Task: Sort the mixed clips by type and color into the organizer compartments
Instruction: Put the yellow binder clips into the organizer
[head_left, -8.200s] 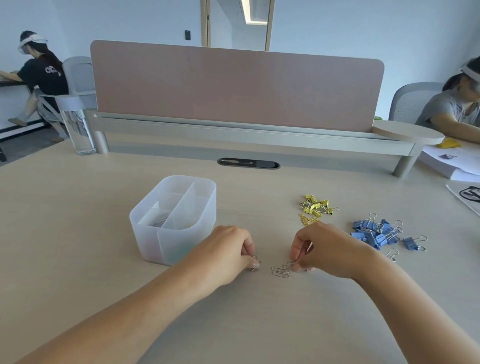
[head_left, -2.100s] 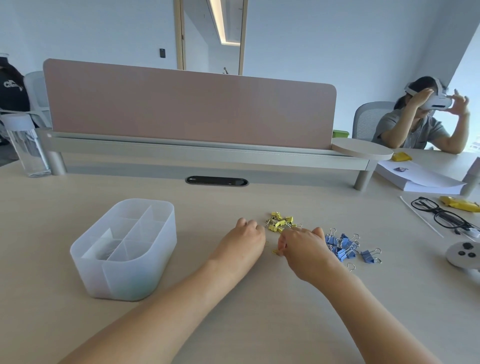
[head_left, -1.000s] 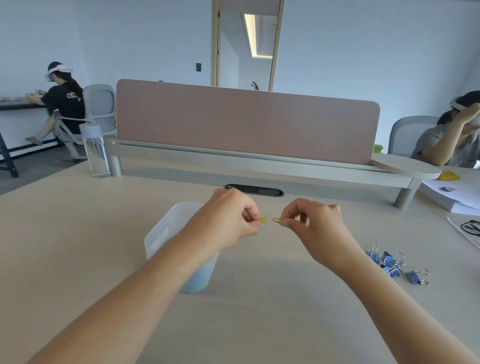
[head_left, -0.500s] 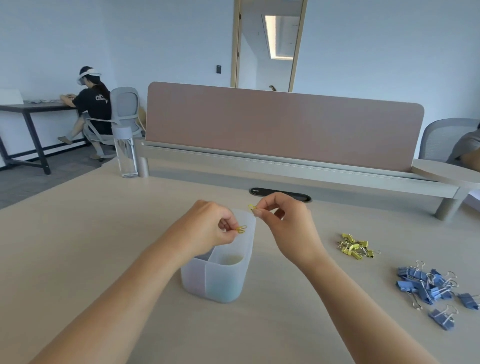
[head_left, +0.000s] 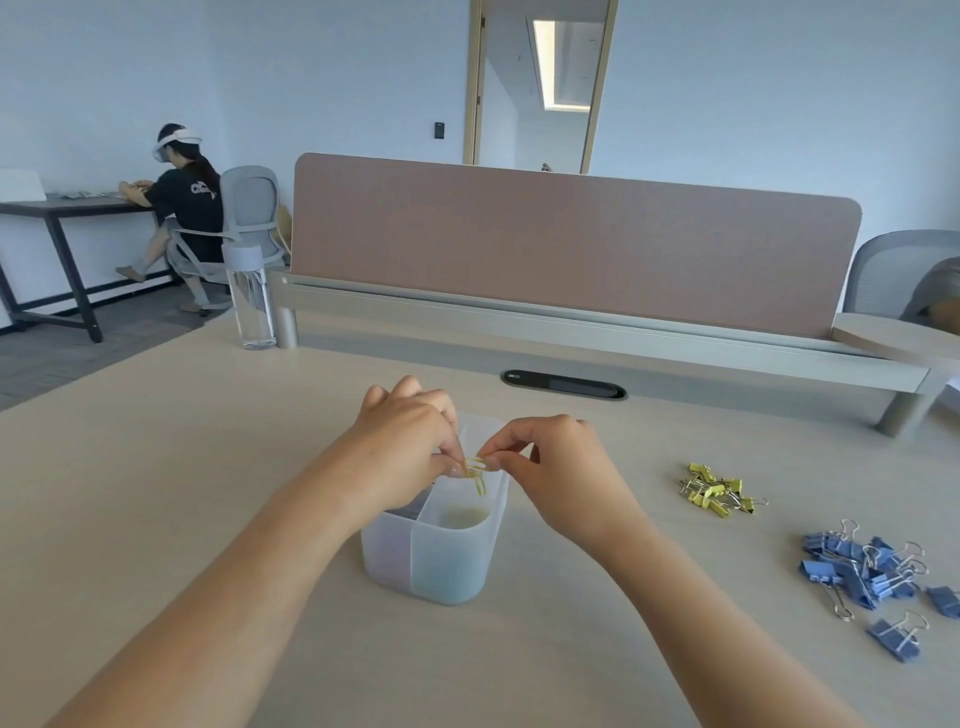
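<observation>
A translucent white organizer (head_left: 441, 561) with inner dividers stands on the desk in front of me. Both my hands hover over its near right compartment. My left hand (head_left: 405, 447) and my right hand (head_left: 550, 467) each pinch small yellow paper clips (head_left: 475, 467) between thumb and fingertips, and the clips meet and dangle just above the rim. A pile of yellow binder clips (head_left: 717, 491) lies to the right on the desk. Farther right and nearer lies a pile of blue binder clips (head_left: 872, 571). My left hand hides the organizer's far left part.
A clear water bottle (head_left: 252, 296) stands at the back left beside the desk's raised shelf (head_left: 571, 322) and its pink divider panel. A cable slot (head_left: 563, 384) sits behind the organizer. One person sits at another table far left; a second person's arm shows at the right edge.
Both hands lifted yellow paper clips from the desk and carried them left to the organizer. Over the last half second they came together and lowered toward the near right compartment.
</observation>
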